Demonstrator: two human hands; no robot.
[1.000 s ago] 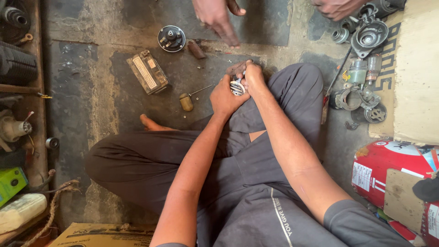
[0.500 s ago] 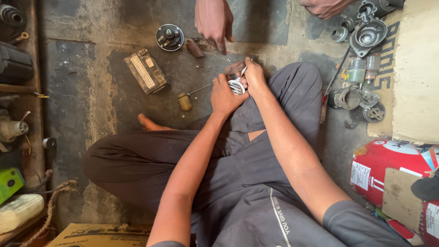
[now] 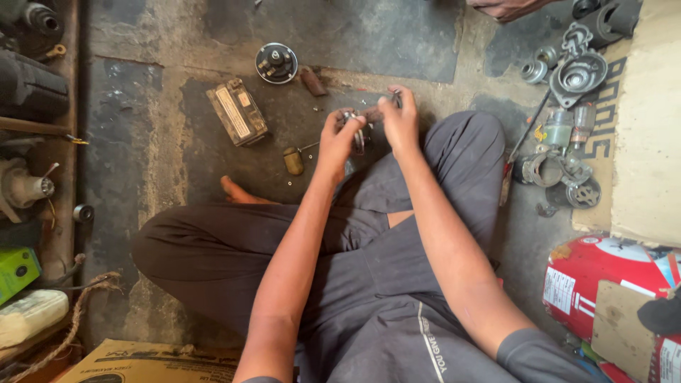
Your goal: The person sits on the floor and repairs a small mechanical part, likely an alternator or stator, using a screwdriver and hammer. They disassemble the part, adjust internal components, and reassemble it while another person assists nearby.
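Above the raised knee at frame centre, left hand (image 3: 339, 137) and right hand (image 3: 399, 117) both clamp 1 small metal part (image 3: 360, 128), its long axis running horizontally between their fingers.

Both hands are covering most of the small metal part (image 3: 360, 128), so its shape is staying unclear; the left hand (image 3: 339, 138) and right hand (image 3: 399, 117) are hiding whatever lies between the fingers. Another person's hand (image 3: 507, 7) is being cut off by the top edge. The red canister (image 3: 589, 284) is running out at the right, and the cardboard box (image 3: 142, 362), perhaps open, is getting cropped below.
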